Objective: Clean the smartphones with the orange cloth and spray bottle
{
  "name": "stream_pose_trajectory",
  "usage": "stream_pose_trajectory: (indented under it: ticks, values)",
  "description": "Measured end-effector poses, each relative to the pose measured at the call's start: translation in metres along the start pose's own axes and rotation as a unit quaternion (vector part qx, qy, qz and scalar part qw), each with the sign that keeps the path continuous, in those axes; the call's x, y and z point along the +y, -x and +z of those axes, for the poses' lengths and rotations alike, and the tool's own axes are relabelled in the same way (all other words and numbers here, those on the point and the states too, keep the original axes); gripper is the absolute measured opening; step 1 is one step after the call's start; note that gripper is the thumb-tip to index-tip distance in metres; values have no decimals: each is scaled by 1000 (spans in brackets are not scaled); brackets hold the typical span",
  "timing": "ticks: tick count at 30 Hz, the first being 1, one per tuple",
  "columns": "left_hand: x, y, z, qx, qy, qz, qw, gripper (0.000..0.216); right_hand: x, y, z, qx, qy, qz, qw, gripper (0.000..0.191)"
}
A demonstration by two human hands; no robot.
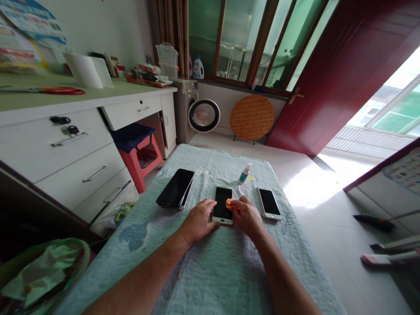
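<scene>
A white-framed smartphone (222,205) lies screen up on the cloth-covered table, between my two hands. My left hand (200,218) grips its left edge, fingers along the side and thumb at the lower corner. With closed fingers, my right hand (247,215) presses a bunched orange cloth (229,203) onto the right part of the screen. To the right lies another white smartphone (269,203), its screen dark. On the left, dark phones or tablets (177,188) rest in a stack. A small spray bottle (244,174) with a blue label stands behind the middle phone.
The table wears a pale blue quilted cloth (210,271). A red stool (139,153) and a white drawer desk (75,144) stand at left, a lined bin (49,275) at lower left. Behind are an open-doored washing machine (187,105), a round wooden tabletop (252,117) and a red door (331,74).
</scene>
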State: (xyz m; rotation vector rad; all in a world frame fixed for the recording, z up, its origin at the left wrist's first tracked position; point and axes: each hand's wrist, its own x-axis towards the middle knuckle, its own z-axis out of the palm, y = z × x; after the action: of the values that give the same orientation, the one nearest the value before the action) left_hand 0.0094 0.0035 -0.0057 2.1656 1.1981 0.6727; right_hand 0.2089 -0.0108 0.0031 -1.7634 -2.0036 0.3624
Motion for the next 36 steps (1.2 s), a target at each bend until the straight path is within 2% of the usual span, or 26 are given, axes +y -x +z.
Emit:
stream_pose_trajectory:
  ticks: [2,6,9,14,24,32,36]
  values:
    - [0,0,1,2,0,-2,1000,50,-3,2,-2,-16,-12,-25,999,28]
    - [-2,1,2,14,-1,-1,1000,45,-12,7,-12,-104,-76,-103,986,20]
    - [-2,1,2,20,-21,0,1000,39,-16,9,-14,-123,-90,-110,982,14]
    - [-2,1,2,17,-43,-3,999,41,-11,3,-7,-90,-84,-59,991,22]
    - [1,0,0,2,-69,-3,998,45,0,-34,7,4,41,31,999,24]
    - [0,0,0,9,-79,3,997,45,4,-61,13,39,71,59,995,27]
    - [-1,0,1,11,-75,2,997,48,5,-60,14,28,76,38,996,25]
